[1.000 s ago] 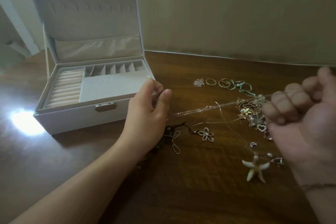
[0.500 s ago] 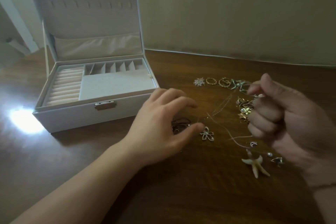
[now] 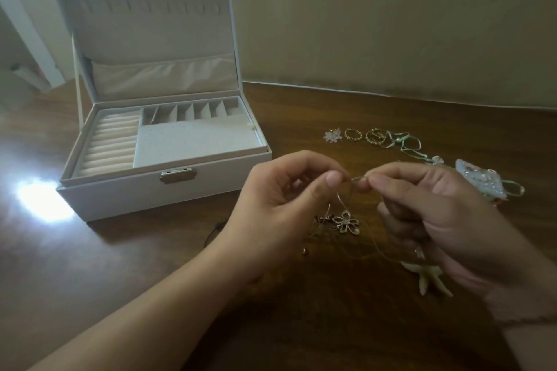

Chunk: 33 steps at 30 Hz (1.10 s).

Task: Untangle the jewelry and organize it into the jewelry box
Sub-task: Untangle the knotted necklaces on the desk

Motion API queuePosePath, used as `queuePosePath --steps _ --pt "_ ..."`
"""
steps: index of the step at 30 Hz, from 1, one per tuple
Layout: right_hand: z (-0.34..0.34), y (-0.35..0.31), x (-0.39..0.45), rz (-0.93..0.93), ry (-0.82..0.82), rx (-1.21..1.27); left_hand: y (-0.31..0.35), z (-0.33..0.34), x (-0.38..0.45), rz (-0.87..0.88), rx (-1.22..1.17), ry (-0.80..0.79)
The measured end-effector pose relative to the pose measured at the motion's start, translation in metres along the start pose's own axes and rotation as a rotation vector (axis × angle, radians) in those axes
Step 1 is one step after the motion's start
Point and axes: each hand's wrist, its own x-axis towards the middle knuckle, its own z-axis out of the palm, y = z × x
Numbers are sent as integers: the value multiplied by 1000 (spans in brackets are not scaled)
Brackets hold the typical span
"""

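A white jewelry box (image 3: pixel 126 200) stands open at the left, with ring rolls and small compartments inside. In front of it, my left hand (image 3: pixel 280 205) and my right hand (image 3: pixel 437 214) meet above the table, and both pinch a thin chain (image 3: pixel 357 179) between thumb and forefinger. The chain hangs down to a silver flower pendant (image 3: pixel 347 221) that lies over a dark tangle of jewelry. A white starfish pendant (image 3: pixel 428 278) lies partly under my right hand.
A row of small pieces lies at the back of the wooden table (image 3: pixel 301 325): a white flower earring (image 3: pixel 332 135), two gold rings (image 3: pixel 353 134), a green ribbon necklace (image 3: pixel 402 141). A clear beaded piece (image 3: pixel 479 179) sits at the right. A bright glare (image 3: pixel 39 202) marks the table at left.
Both hands have come together at the middle and now pinch the chain between them. The right hand moved left and lower; the left hand rose from the table.
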Motion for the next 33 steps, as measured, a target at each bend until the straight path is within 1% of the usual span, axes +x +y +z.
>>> queuePosePath --steps 3,7,12,13,16,17,19,21,24,27,31,33 --pt "2 2 0 -12 20 0 -1 -1 -1 -40 30 -44" --pt "8 5 -1 -51 43 -18 -2 0 -2 -14 138 -42" --pt "17 8 -3 -258 88 -284 -2 -3 0 24 140 -6" --pt "17 9 -3 -279 95 -299 -1 -3 1 14 131 -10" --pt "12 10 -1 -262 164 -214 1 -4 1 -61 125 -56" --pt "10 10 0 -258 190 -220 1 -4 1 -80 137 -80" --pt "7 12 1 -269 228 -310 0 -4 1 -107 175 -126" --pt "8 13 1 -289 212 -412 -1 -5 1 -105 204 -146" --pt "10 11 -3 -295 160 -500 -2 -6 0 -76 212 -157" --pt "9 6 -4 -302 140 -492 -4 -6 0 -61 201 -132" --pt "1 5 -1 -215 98 -650 -7 -6 0 -57 175 -106" --pt "-4 5 0 -161 80 -721 -7 -6 1 -49 153 -47"
